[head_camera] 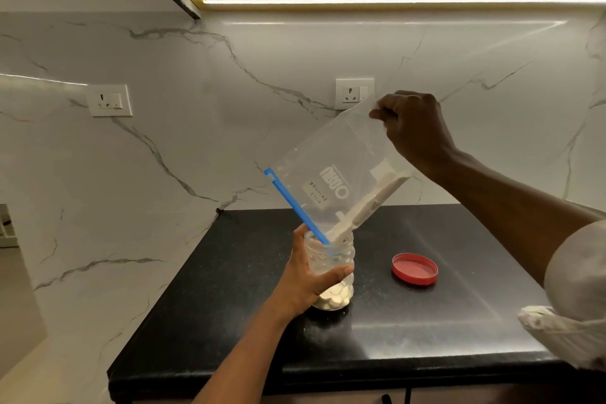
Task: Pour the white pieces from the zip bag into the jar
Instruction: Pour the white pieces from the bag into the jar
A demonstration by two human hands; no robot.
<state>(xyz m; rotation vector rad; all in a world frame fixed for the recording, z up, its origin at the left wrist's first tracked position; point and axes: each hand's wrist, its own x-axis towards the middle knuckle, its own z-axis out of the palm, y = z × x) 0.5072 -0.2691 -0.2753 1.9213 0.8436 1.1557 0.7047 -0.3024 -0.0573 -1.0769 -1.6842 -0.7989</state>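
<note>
Left hand (306,275) grips the jar (331,272) to steady it on the tabletop (426,315); right hand (413,128) pinches the bag (328,174) corner high, tilting its mouth into the jar so pieces (370,198) slide down

marble wall (196,141), black counter (229,289), strip light (393,1)

Only readable stuff is on the clear zip bag (331,157), just below and left of the right hand (413,128) that pinches its top corner. The bag hangs upside down, so the print is flipped: a bold white logo I can't make out, and beside it a small label handwritten "MILK POWDER", as best I can tell.
</note>
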